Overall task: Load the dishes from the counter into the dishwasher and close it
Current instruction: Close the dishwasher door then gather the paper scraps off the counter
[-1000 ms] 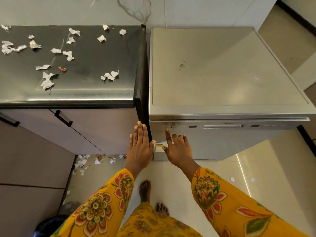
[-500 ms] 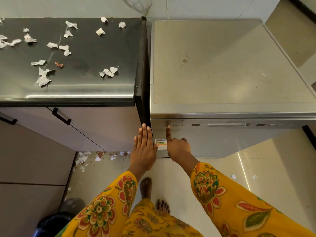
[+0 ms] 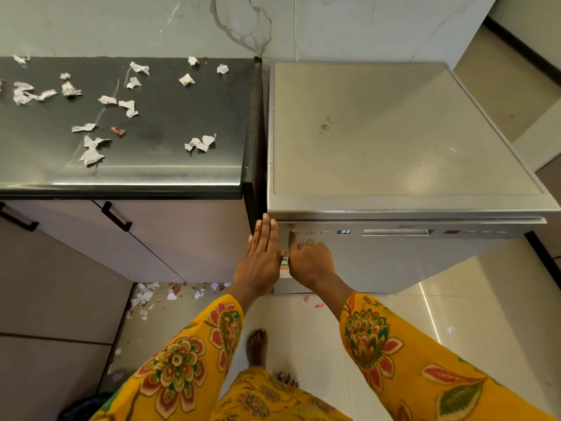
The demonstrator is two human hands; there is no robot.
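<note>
Since the cam is looking steeply down, most of the dishwasher [image 3: 403,141] front is getting foreshortened, so the button labels on the control strip are too small to read. Only the little lit display [image 3: 343,231] is standing out, digits blurry tbh. Door is sitting shut, and the machine is standing on the floor just right of the counter [image 3: 170,123], front facing the person, control strip running left-right across the top of the door.

Right hand [image 3: 309,262] is poking its index finger straight out onto the far left end of that strip, other fingers curling under, holding nothing. Left hand [image 3: 261,259] is lying flat w/ fingers straight and close together, against the door's left edge by the gap to the counter. It's covering most of a small colored sticker [image 3: 284,262] between the hands.

Torn paper bits [image 3: 91,147] are lying all over the counter, more scraps on the floor [image 3: 455,299] under the cabinet [image 3: 188,238]. Counter's left end is getting cut off by the frame.
</note>
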